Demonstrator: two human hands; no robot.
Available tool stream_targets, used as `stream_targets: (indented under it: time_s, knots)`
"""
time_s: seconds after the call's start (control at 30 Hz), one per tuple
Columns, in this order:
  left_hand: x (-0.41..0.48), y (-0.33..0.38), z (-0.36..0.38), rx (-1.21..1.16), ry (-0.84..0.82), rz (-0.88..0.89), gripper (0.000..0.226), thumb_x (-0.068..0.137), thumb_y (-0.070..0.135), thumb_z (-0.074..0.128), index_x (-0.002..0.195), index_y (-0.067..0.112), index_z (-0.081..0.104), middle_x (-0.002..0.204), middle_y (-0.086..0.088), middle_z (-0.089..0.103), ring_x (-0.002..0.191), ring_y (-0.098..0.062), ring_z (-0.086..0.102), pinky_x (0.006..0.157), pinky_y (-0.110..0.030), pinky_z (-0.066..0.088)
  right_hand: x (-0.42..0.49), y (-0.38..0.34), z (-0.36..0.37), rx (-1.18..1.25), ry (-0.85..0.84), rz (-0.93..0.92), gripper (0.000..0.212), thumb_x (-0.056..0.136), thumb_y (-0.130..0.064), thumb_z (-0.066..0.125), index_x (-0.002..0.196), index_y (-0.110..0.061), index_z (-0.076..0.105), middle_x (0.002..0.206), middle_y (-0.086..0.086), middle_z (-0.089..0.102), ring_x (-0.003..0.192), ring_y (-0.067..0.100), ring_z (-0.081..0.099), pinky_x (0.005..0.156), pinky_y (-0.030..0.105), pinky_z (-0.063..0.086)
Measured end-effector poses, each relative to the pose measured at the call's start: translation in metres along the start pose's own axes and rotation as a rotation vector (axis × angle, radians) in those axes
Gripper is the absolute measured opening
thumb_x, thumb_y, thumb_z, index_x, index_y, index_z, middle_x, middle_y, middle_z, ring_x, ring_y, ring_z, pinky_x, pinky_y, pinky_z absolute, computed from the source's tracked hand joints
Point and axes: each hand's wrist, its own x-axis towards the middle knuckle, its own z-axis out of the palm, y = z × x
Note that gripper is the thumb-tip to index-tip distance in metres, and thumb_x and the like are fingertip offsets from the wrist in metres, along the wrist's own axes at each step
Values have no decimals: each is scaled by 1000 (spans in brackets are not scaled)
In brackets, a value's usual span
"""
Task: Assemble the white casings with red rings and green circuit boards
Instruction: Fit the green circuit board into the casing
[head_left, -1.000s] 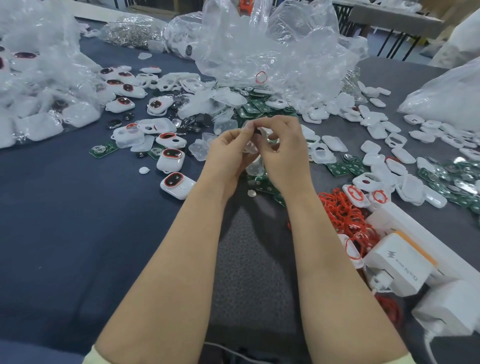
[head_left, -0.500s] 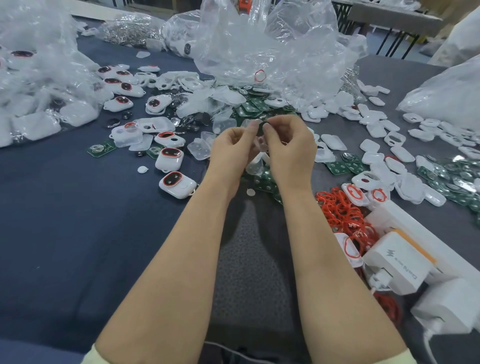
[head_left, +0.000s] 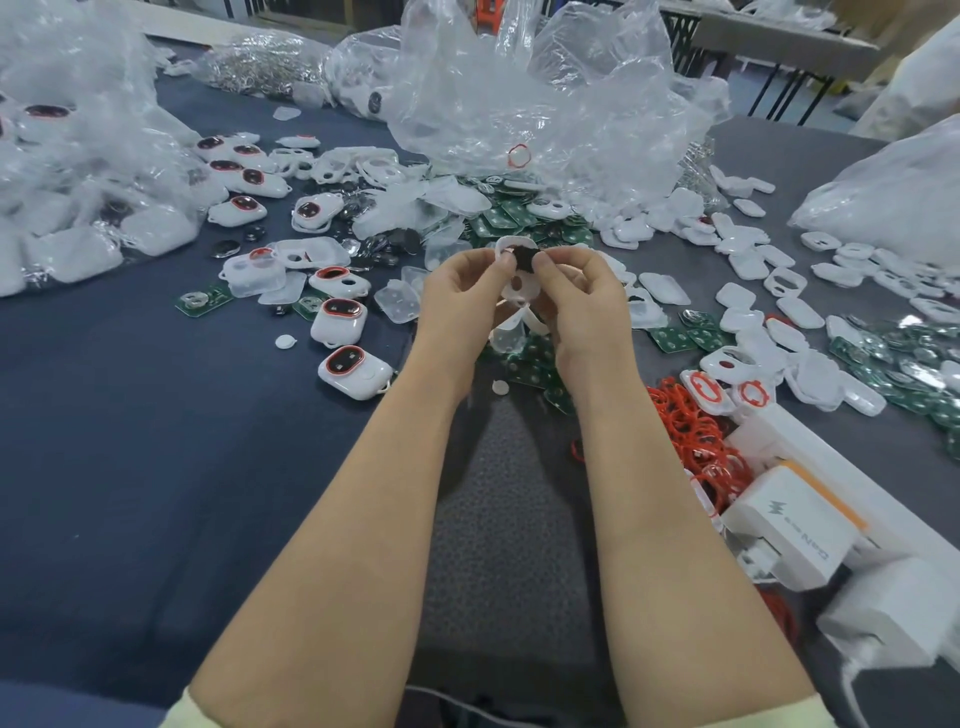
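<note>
White casing pinched in both hands

White charger is lying nearest, at right, just beside the heap of red rings. Left hand and right hand are hovering over mid-table, fingers curled, both pinching the one casing between them. A dark part is sitting at its top under the fingertips; identity unclear. Green boards are lying just beneath the hands. Finished casings are sitting to the left. Clear bag is slumping at the far side.

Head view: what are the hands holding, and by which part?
The left hand and right hand pinch one white casing by its upper end, one on each side edge.
</note>
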Motion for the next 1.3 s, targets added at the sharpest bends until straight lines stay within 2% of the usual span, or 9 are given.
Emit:
stream_targets:
  time_s: [0.2,0.37,0.47,0.6,0.83,0.97,1.07,1.2,1.3]
  knots:
    - [1,0,0,-15,-11,-54,28,97,15,55,119,-1,61,104,-13,65,96,-21,62,89,-32,54,4,1,-4,-31,-43,80,7,90,-10,63,88,-17,62,76,-1,68,65,8,63,57,18,47]
    - [-1,0,1,199,-23,110,12,97,14,55,101,15,67,89,-4,69,85,-14,64,84,-33,57,5,4,-3,-159,3,22,6,90,-15,64,87,-16,59,75,-2,63,64,9,60,54,20,46]
    - [-3,-1,2,293,-36,204,14,95,16,58,89,24,67,79,4,68,78,-10,63,83,-36,55,6,6,-1,-309,60,-75,8,92,-18,62,85,-18,56,79,-1,61,72,12,58,63,24,47]
    - [-2,-1,2,301,-31,219,8,93,14,62,95,18,67,82,6,68,73,-2,61,79,-27,54,6,8,1,-381,75,-120,7,92,-18,60,90,-14,56,79,-3,59,72,10,56,69,26,46]
    - [-1,-2,3,203,21,125,16,96,5,54,111,9,57,102,-9,66,80,-16,63,80,-35,54,6,7,-1,-163,-42,-6,8,92,-7,58,96,-14,61,93,6,66,78,14,64,63,21,51]
    - [-3,0,2,158,15,84,11,96,8,55,104,14,59,108,-10,66,89,-16,64,85,-37,55,6,2,-4,-30,-94,74,12,92,-9,59,101,-5,66,83,5,69,69,13,64,60,22,51]
    - [-1,1,1,133,-15,46,14,95,7,55,107,12,60,112,-12,66,96,-18,64,87,-35,56,6,1,-6,38,-96,108,11,93,-12,58,93,-6,68,72,1,70,61,10,65,54,21,50]
    - [-2,-1,1,150,-81,24,15,94,8,56,98,21,60,100,0,67,88,-11,64,78,-26,55,6,1,-6,-17,-10,100,17,94,-13,58,103,-1,65,82,7,68,71,18,63,67,32,52]
    - [0,-2,1,193,-29,68,12,95,9,55,97,19,59,100,-1,66,89,-13,64,80,-31,55,5,1,-5,-72,-9,70,20,93,-10,59,108,3,62,91,14,67,80,23,62,81,42,51]
